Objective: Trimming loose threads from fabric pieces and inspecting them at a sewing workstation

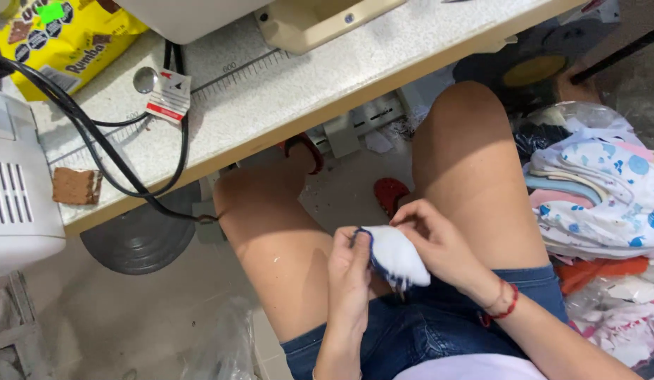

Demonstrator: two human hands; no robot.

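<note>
Below the speckled white sewing surface [383,67], over my lap, I am pinching a small white cloth piece with dark blue edging [396,257], left hand [348,278] and right hand [439,243] both gripping its hem; it looks soft, light, floppy.

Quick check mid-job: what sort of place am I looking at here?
Probably a small sewing workshop. A white speckled worktable carries a printed ruler scale and part of a cream sewing machine, a heap of printed fabric pieces sits beside the seat, and both hands hold a small white cloth piece with dark blue trim.
</note>
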